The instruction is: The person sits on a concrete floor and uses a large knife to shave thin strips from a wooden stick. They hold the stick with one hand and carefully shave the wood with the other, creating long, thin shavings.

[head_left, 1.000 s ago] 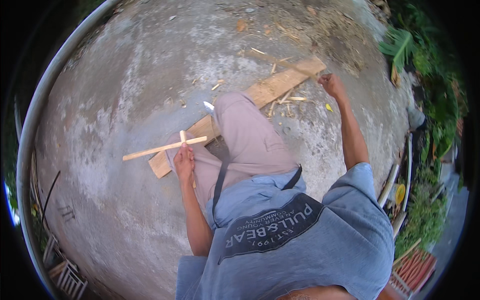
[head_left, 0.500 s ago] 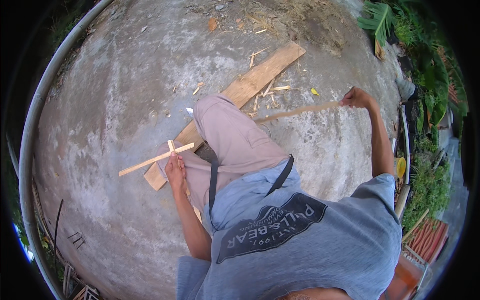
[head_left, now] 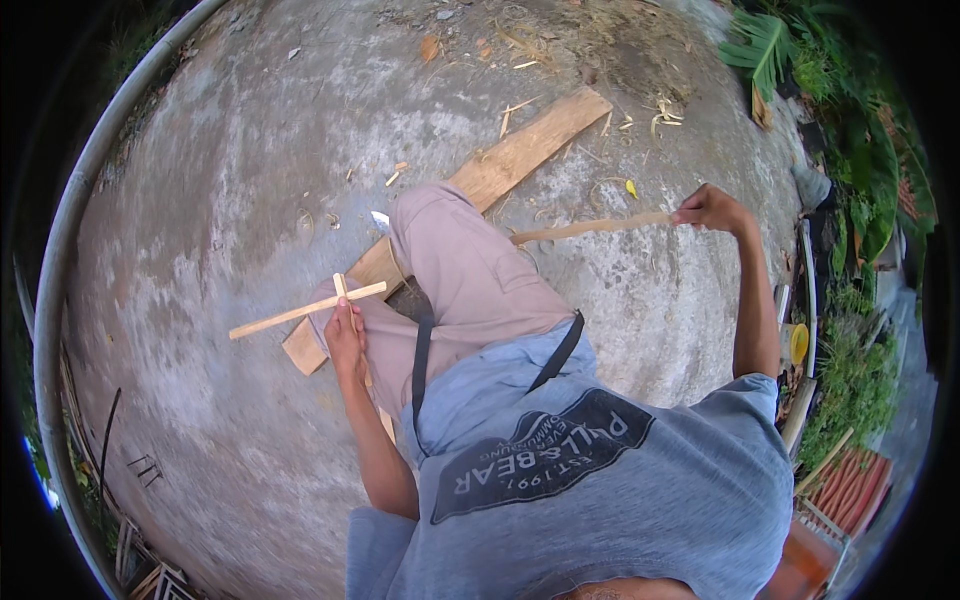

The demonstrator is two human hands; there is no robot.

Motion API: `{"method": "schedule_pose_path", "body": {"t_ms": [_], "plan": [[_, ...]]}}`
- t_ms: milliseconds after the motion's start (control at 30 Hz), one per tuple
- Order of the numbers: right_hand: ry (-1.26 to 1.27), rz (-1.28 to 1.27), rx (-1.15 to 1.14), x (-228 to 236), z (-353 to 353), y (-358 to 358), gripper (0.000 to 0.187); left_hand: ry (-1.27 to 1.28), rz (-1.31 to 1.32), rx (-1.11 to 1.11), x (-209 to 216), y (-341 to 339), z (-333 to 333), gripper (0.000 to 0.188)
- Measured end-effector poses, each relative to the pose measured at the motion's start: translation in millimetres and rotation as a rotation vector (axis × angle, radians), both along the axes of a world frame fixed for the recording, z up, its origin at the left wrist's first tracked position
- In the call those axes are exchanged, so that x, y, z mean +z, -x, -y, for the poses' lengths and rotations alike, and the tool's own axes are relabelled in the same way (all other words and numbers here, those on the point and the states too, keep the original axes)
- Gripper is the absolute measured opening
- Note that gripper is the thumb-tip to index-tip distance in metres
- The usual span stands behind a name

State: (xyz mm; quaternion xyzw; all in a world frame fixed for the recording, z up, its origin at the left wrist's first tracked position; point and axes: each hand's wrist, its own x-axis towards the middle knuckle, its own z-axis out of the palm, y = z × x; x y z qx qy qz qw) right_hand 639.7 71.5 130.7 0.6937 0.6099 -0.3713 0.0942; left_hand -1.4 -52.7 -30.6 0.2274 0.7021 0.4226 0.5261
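My left hand (head_left: 347, 345) is closed on two pale wooden sticks (head_left: 300, 312) that cross each other, held by my bent leg above one end of a long wooden plank (head_left: 550, 138). One stick points out to the left; the other runs through my grip toward my wrist. Off to the right, my right hand (head_left: 712, 212) pinches the end of a long, thin brown strip (head_left: 590, 228). Its far end reaches to my raised knee, and one edge looks uneven. The plank lies slanting on the ground, partly hidden by my legs.
Wood shavings (head_left: 665, 117) lie right of the plank's far end. Beside my knee is a small shiny piece (head_left: 380, 221). A grey pipe (head_left: 62, 220) curves along the left; green plants (head_left: 760, 50) and a yellow container (head_left: 797, 343) edge the right.
Shavings that lay along the plank's right side are gone from there; a clump now lies farther up and right. My right hand and the strip have shifted slightly; my left keeps its hold.
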Motion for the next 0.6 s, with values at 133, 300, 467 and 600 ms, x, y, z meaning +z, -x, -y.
{"method": "schedule_pose_path", "body": {"t_ms": [133,300,467,600], "plan": [[-0.227,0.150,0.008,-54.4,-10.0,-29.2,0.030,-0.007,-0.086,-0.120,27.6,19.2,-16.5,0.041],[-0.284,0.195,-0.153,12.3,-4.3,-81.2,0.034,-0.132,-0.184,-0.070,72.3,52.5,-62.6,0.042],[-0.234,0.217,-0.001,83.9,-36.0,-5.1,0.032,-0.276,-0.343,-0.115,61.7,65.9,-121.8,0.044],[-0.281,0.239,0.158,131.0,-70.8,24.2,0.034,-0.297,-0.461,-0.288,25.8,77.7,-161.1,0.048]]}}
